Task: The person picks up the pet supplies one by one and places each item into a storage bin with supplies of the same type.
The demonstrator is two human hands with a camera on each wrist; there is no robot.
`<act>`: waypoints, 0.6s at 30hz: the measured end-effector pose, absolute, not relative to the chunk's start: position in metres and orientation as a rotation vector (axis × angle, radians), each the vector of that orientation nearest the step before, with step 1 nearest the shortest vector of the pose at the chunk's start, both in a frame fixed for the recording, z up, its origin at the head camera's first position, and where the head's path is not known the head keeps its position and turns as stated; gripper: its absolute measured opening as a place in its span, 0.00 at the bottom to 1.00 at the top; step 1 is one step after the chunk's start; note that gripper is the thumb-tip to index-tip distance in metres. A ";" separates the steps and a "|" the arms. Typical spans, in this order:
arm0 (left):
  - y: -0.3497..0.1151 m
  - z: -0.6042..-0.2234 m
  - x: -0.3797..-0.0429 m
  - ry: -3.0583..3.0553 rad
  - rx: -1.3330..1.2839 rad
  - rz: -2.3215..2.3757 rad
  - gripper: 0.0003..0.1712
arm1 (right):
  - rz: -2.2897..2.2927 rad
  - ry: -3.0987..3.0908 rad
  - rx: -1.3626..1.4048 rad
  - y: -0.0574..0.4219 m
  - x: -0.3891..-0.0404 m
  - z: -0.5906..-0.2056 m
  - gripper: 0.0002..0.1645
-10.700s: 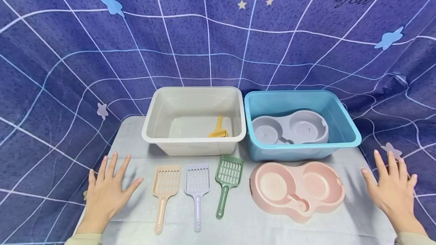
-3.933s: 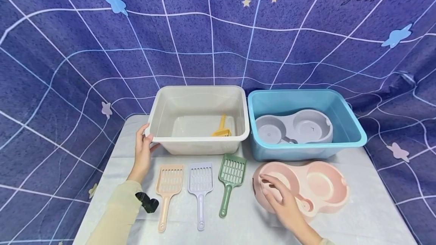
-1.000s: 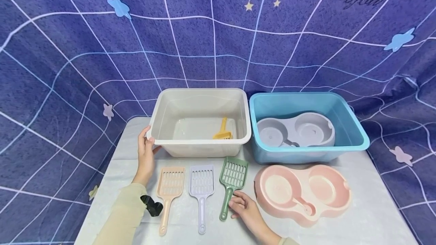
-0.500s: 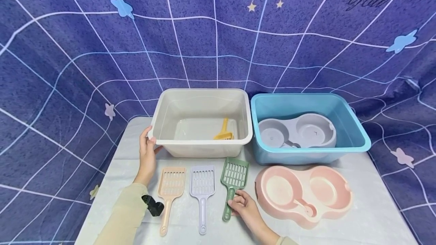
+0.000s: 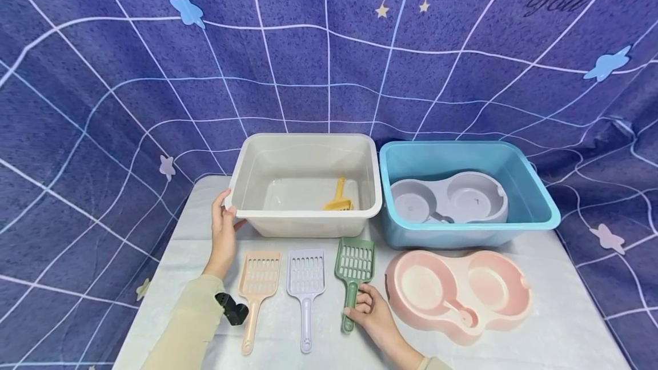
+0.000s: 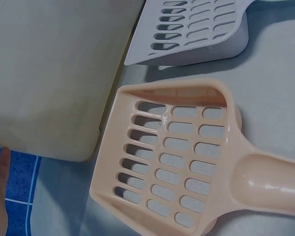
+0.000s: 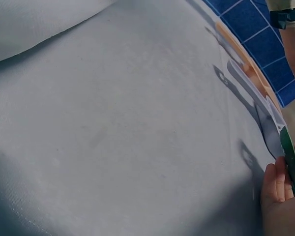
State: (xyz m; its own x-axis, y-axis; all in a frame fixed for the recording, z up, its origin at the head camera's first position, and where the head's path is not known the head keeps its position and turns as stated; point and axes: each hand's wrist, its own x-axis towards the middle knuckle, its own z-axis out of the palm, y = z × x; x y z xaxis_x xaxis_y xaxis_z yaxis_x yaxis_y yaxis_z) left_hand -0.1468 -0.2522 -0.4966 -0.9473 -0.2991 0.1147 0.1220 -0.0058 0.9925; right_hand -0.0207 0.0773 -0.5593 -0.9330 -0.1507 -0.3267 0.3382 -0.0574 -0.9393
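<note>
Green scoop (image 5: 352, 285) is swinging handle-first toward the right edge of the worktop (image 5: 560, 324), right hand (image 5: 376, 320) pinching it; left hand (image 5: 223, 240) is gripping the pale tub (image 5: 303, 214).

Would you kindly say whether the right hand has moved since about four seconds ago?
Yes, left: judged against the pink bowl, the right hand has gone from over it to gripping the green scoop.
</note>
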 end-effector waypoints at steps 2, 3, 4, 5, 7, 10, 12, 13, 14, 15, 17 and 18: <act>-0.252 -0.497 -0.147 -1.988 0.187 -2.027 0.27 | -2.062 1.883 0.202 0.078 -0.020 -0.559 0.43; -0.252 -0.497 -0.146 -1.990 0.188 -2.026 0.27 | -2.062 1.884 0.199 0.078 -0.020 -0.559 0.43; -0.252 -0.497 -0.146 -1.993 0.190 -2.025 0.27 | -2.061 1.886 0.195 0.079 -0.020 -0.559 0.43; -0.252 -0.497 -0.146 -1.994 0.191 -2.026 0.27 | -2.060 1.884 0.193 0.079 -0.020 -0.559 0.43; -0.252 -0.497 -0.146 -1.993 0.197 -2.029 0.28 | -2.067 1.876 0.185 0.079 -0.020 -0.558 0.43; -0.252 -0.497 -0.146 -1.993 0.212 -2.035 0.28 | -2.060 1.877 0.178 0.080 -0.020 -0.557 0.42; -0.252 -0.496 -0.146 -2.001 0.223 -2.035 0.28 | -2.060 1.869 0.176 0.081 -0.021 -0.555 0.42; -0.252 -0.496 -0.146 -2.004 0.225 -2.036 0.28 | -2.054 1.871 0.173 0.081 -0.021 -0.555 0.42; -0.252 -0.494 -0.146 -2.009 0.229 -2.039 0.28 | -2.051 1.868 0.172 0.081 -0.021 -0.554 0.42; -0.251 -0.490 -0.145 -2.017 0.229 -2.039 0.28 | -2.052 1.863 0.170 0.081 -0.021 -0.553 0.43; -0.248 -0.480 -0.141 -2.034 0.226 -2.038 0.29 | -2.055 1.850 0.169 0.082 -0.021 -0.551 0.42; -0.246 -0.476 -0.139 -2.038 0.224 -2.040 0.29 | -2.061 1.842 0.166 0.082 -0.020 -0.550 0.42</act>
